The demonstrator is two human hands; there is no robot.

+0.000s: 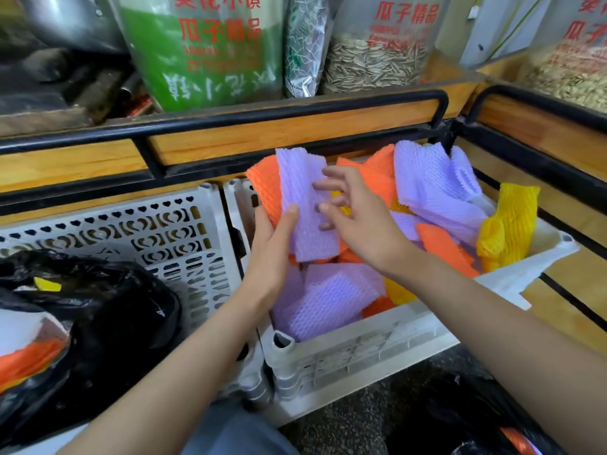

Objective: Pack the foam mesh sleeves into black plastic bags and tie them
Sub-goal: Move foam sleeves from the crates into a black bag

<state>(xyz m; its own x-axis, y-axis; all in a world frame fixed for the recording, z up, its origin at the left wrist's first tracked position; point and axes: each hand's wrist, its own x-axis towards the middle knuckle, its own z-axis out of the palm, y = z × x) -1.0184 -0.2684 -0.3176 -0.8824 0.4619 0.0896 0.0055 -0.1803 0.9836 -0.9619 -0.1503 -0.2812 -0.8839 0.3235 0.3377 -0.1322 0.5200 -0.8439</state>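
Lilac foam mesh sleeve (305, 205), flat, honeycomb-netted, pinched by left grip (272, 254), right grip (354, 221) spread

Floor (354, 418): dark, speckled, visible near centre and near right. Two white perforated plastic crates stand on it side by side, touching: left crate (184, 244), right crate (361, 353). A black plastic bag (466, 418) lies on the floor at near right, just beside the right crate.

Far side: wooden shelf (295, 129) with black metal rail. On it, left to right: green printed sack (203, 60), patterned pouch (302, 44), clear bag of striped seeds (374, 60), all upright and close together.
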